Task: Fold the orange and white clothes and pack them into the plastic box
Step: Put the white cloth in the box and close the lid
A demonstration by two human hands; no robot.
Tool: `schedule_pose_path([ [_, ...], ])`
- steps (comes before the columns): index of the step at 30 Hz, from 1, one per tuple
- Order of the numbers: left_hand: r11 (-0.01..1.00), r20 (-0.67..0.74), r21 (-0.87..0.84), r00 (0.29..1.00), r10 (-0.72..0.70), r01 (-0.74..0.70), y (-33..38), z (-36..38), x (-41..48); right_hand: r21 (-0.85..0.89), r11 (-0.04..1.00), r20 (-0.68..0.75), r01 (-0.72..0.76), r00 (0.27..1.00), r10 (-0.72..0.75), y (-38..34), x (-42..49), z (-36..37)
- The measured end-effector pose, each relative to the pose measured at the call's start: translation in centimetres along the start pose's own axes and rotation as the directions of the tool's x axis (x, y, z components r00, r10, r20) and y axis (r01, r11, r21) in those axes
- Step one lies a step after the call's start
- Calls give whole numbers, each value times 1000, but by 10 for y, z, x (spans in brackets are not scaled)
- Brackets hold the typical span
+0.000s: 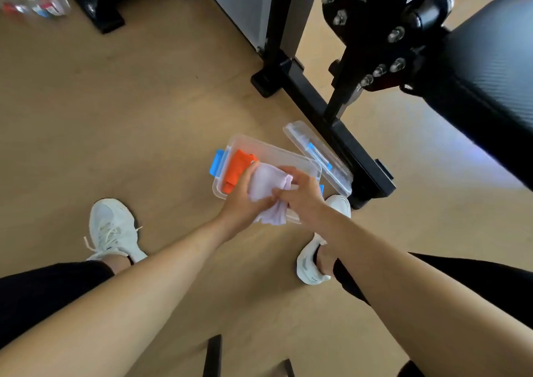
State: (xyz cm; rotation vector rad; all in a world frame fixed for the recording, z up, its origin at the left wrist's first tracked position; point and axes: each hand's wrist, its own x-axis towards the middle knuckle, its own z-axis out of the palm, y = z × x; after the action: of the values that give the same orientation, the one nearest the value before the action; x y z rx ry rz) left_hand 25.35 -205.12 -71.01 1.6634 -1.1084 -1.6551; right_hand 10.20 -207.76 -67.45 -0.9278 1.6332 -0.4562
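Two bare forearms reach in from six o'clock. The left hand [240, 200] and the right hand [302, 193] both close on a bunched white cloth garment [266, 187], held over the near end of a clear rectangular plastic box [269, 148] on the tan floor. A folded orange garment [238, 170] lies inside the box at its nine o'clock side. The box's clear lid [318, 157] lies at three o'clock, touching a black metal bench frame [326, 111]. White sneakers [111, 229] flank the box.
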Motion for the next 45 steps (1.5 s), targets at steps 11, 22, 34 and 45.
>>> schedule_pose_path([
  [11,984,55,118,988,-141,134,-66,22,142,52,994,-190,-98,976,106,75,137,19],
  [22,780,30,622,997,67,-71,-91,5,147,-109,989,-175,-99,981,79,140,190,46],
  [34,605,156,795,981,-118,-54,-103,-9,155,-590,729,71,348,921,-382,149,160,50],
  [45,371,240,922,918,-314,-114,-102,-12,164,-787,517,336,337,937,-99,124,187,47],
])
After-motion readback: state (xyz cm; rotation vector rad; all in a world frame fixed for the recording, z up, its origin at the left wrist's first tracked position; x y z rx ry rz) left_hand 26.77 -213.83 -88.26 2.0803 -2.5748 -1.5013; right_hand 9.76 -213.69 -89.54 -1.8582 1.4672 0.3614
